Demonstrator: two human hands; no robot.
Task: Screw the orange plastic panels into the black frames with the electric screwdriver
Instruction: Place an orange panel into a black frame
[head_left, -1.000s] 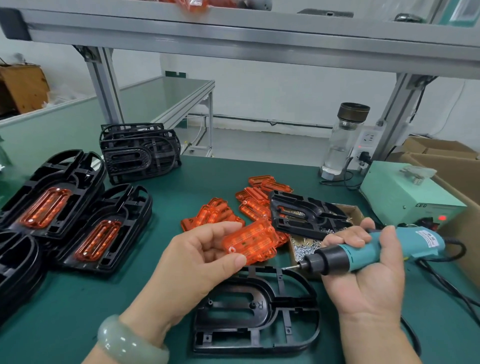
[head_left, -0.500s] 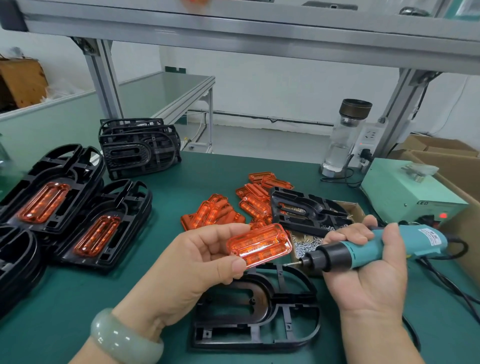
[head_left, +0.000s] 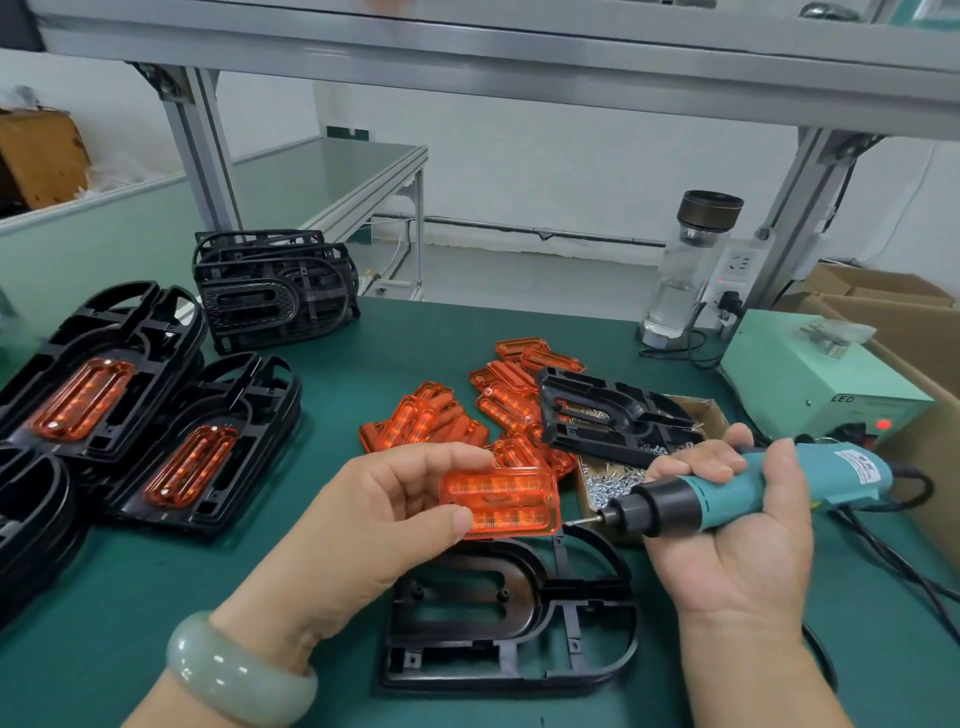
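My left hand (head_left: 374, 514) pinches an orange plastic panel (head_left: 506, 501) between thumb and fingers, held flat-side toward me above the table. Below it lies an empty black frame (head_left: 511, 618) on the green mat. My right hand (head_left: 727, 530) grips the teal electric screwdriver (head_left: 727, 491) lying across the palm, its bit pointing left and almost touching the panel's lower right corner. A heap of loose orange panels (head_left: 467, 410) sits behind my hands.
Finished frames with orange panels (head_left: 130, 436) are stacked at the left, empty black frames (head_left: 275, 291) behind them. A box of screws (head_left: 613, 480) carries another black frame (head_left: 613, 415). A green power unit (head_left: 815, 369), a glass bottle (head_left: 691, 265) and cardboard boxes stand at the right.
My left hand has turned the orange panel from tilted to facing me and lowered it slightly. The screwdriver tip has come closer to the panel's corner.
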